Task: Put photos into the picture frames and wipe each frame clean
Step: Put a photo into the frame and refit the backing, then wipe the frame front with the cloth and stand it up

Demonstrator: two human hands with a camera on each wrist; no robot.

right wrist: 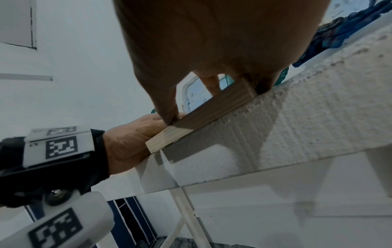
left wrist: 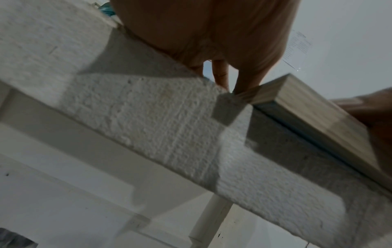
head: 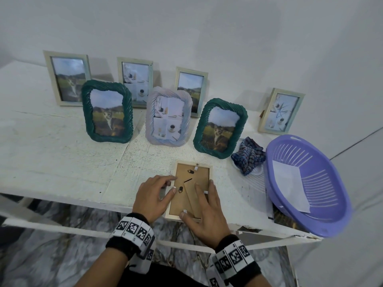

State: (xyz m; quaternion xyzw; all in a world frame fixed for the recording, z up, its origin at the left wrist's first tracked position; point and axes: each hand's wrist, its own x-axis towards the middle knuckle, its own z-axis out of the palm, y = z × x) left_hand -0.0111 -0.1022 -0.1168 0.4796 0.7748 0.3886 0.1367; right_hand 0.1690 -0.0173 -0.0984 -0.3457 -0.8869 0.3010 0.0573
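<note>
A pale wooden picture frame (head: 187,172) lies face down at the front edge of the white table (head: 62,162), its brown backing board and small tabs showing. My left hand (head: 154,195) rests at its left rail, thumb on the backing near a tab. My right hand (head: 207,212) lies flat across the lower right of the backing, fingers straight and spread, thumb at the bottom rail. In the left wrist view, fingers (left wrist: 220,75) touch the frame's corner (left wrist: 307,107). The right wrist view shows the frame's side (right wrist: 203,114) under my right hand (right wrist: 212,42), with my left hand (right wrist: 131,139) beside it.
Several frames with photos stand behind: green twisted ones (head: 106,111) (head: 220,128), a lilac one (head: 169,116), pale ones along the wall. A blue checked cloth (head: 248,155) lies right of the frame. A purple basket (head: 306,183) holding white paper overhangs the right front corner.
</note>
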